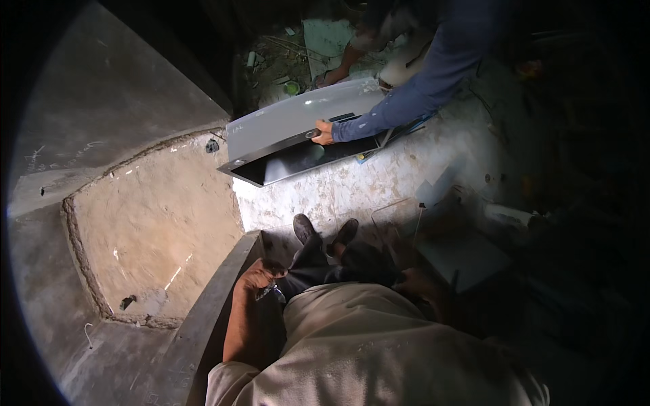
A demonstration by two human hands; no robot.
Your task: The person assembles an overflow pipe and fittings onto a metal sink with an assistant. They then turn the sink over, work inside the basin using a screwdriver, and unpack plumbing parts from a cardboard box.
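My left hand (261, 273) is beside the thigh of my dark trousers (318, 274), fingers curled against the cloth; whether they hold anything is hidden. A shiny band sits on that wrist. My right hand (414, 283) is low on the other side of the trousers, in deep shadow, its fingers unclear. Ahead, a grey metal range hood (298, 108) lies tilted on the pale floor, its dark hollow side facing me. Two round fittings sit along its edge. Another person's hand (323, 132), in a blue sleeve, grips this edge.
To the left is a recessed, sandy-coloured patch (156, 223) with a rough border. A low grey ledge (220, 304) runs beside my left arm. Pale boards (467, 260) lie in shadow at right. Rubble and a small green item (292, 88) lie beyond the hood.
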